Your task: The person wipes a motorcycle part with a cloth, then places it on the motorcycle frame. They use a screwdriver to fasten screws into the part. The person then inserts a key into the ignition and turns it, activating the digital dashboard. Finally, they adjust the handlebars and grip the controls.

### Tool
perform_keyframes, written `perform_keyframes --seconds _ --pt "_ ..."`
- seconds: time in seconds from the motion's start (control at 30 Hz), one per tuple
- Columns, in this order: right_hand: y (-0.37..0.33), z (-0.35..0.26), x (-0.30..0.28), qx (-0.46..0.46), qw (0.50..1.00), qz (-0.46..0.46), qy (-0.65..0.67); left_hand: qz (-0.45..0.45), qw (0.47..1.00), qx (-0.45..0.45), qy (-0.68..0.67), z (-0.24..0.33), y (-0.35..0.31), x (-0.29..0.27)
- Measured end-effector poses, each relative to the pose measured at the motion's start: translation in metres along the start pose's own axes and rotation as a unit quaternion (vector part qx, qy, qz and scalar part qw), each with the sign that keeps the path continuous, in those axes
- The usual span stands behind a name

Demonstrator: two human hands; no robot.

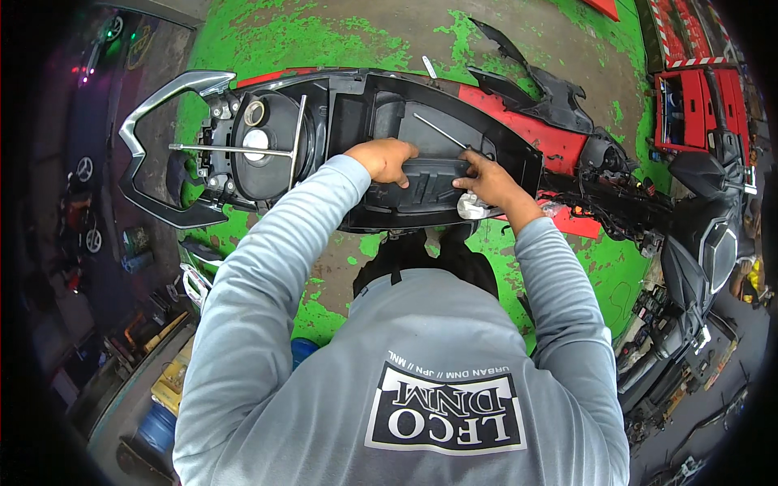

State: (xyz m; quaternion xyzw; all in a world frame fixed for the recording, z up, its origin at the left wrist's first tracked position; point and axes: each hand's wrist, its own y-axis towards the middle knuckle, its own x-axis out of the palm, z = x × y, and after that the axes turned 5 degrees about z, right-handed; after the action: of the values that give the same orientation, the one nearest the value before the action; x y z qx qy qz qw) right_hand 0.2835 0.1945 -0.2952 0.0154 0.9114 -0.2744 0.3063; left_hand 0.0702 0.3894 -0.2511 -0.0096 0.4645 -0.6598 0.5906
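My left hand (384,161) and my right hand (489,180) reach into the black under-seat storage box (344,121) of a partly stripped scooter. Between them is a ribbed black plastic cover (431,180), with fingers and thumb of each hand closed about its ends. A screwdriver (440,130) points up and left, its handle end beside my right fingers; whether they touch it I cannot tell. Below the right thumb sits a crumpled white wad (472,206), perhaps cloth or paper.
A T-handle wrench (223,149) lies across the tank area, next to a tape roll (255,112). The silver grab rail (134,134) juts out left. Black fairing parts (551,97) lie beyond the red panel (535,130). Handlebars (701,243) and a red tool cabinet (698,113) stand right.
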Motion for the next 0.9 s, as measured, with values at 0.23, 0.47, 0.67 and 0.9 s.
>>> perform_keyframes --seconds 0.23,0.47,0.67,0.9 --pt "0.007 -0.002 0.000 0.035 0.998 -0.059 0.012 -0.087 0.996 -0.031 -0.008 -0.017 0.025 -0.007" --pt "0.016 0.017 0.021 0.052 0.998 -0.044 0.011 -0.132 0.989 -0.067 0.024 -0.021 0.040 -0.007" --pt "0.014 0.001 0.010 0.047 0.996 -0.042 -0.070 -0.119 0.988 -0.056 0.083 -0.022 0.047 0.010" --pt "0.011 -0.011 -0.002 0.053 0.994 -0.035 -0.089 -0.071 0.993 -0.015 0.096 -0.014 0.038 0.014"
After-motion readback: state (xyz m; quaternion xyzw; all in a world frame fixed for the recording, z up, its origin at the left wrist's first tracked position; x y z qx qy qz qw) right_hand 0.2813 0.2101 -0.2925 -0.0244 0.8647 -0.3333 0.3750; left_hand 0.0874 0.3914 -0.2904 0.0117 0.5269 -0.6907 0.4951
